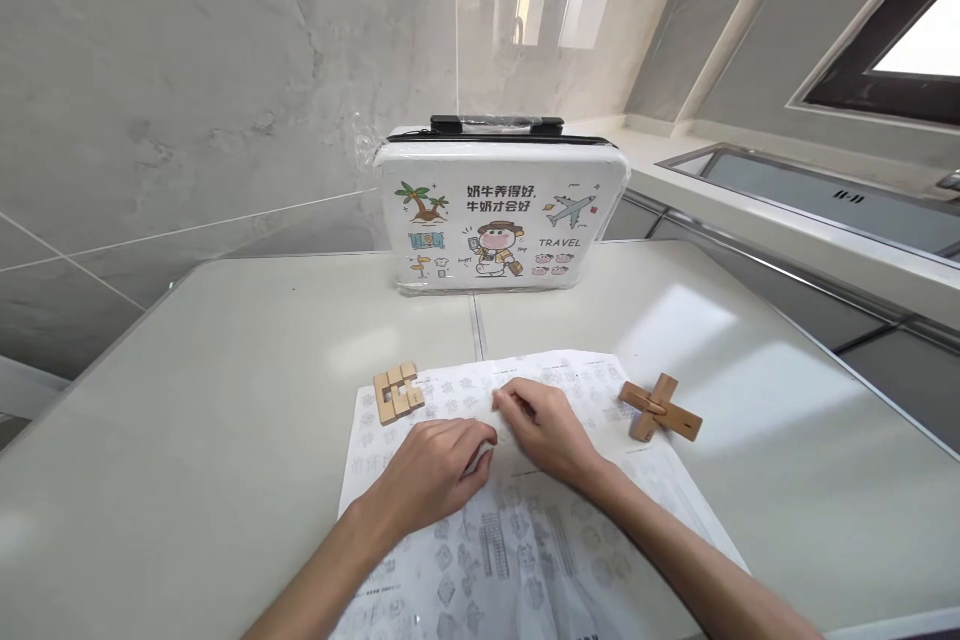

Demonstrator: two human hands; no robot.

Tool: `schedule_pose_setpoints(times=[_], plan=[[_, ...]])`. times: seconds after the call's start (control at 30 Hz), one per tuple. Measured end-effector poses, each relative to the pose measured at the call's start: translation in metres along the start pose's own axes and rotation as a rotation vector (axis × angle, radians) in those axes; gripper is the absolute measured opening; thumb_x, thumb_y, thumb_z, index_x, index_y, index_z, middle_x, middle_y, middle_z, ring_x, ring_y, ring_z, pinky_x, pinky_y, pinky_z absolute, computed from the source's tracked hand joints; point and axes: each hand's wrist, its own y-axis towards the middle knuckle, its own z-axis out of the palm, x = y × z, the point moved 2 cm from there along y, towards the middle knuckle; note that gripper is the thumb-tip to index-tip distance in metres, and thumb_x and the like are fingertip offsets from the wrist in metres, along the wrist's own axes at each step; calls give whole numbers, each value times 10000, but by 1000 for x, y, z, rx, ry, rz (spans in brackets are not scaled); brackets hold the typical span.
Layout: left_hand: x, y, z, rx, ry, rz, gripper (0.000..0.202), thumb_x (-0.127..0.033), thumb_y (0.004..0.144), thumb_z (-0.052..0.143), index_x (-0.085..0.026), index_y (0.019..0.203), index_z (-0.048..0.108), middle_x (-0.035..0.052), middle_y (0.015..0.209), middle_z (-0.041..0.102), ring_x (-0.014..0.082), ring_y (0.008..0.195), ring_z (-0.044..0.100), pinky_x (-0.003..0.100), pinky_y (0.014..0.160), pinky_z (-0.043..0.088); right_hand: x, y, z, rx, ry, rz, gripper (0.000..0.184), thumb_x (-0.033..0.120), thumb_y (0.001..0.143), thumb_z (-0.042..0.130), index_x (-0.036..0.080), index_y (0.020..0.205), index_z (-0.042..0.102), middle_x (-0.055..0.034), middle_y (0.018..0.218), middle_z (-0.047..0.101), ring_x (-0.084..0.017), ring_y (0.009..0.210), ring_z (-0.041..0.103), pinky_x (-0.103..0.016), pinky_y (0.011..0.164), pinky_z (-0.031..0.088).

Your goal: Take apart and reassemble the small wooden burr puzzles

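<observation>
A large white instruction sheet (420, 545), printed with small diagrams and text, lies creased on the table under my hands. My left hand (442, 465) rests over its middle with the fingers curled in and nothing seen in them. Just up and to the right, my right hand (546, 428) is also curled, its fingertips close to the paper; no object shows in it. On the sheet's upper left corner lies a flat wooden puzzle piece assembly (387, 400) with notches. A cross-shaped wooden puzzle (654, 409) of interlocked bars sits at the right edge of the sheet.
A white cartoon-printed carrying case (499, 215) with a black handle, partly wrapped in clear plastic, stands upright at the table's back. The pale table (225, 400) has a seam down its middle. A tiled wall rises behind; a counter with a sink (810, 190) is at right.
</observation>
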Motion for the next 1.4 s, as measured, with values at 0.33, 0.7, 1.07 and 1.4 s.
schedule_pose_setpoints(times=[0.33,0.7,1.07,1.4], plan=[[1,0,1,28,16,3,121,-144,1009,499,-218,1029,594,-37,752,641,146,588,558,280,564,394,-3,4,-15,-340,1229,334,620,686,994,408,221,587,457,60,519,329,-94,400,299,-245,425,220],[0,2,0,27,9,11,131,-157,1033,486,-215,1013,602,-21,771,670,139,590,575,260,567,387,-6,0,-30,-586,1353,444,515,632,964,377,241,628,376,65,482,331,-106,400,324,-236,397,281],[0,2,-2,29,-14,-1,142,-169,1039,485,-215,1016,617,-24,776,681,135,594,586,261,567,405,-16,-6,-40,-695,1568,533,433,591,936,414,262,680,297,87,480,298,-84,366,261,-223,309,221],[2,1,0,37,-18,-15,161,-169,1026,488,-209,1018,644,-21,758,669,135,589,571,274,567,419,-17,-13,-47,-727,1665,489,394,579,925,464,270,752,293,103,537,321,-77,351,286,-208,281,233]])
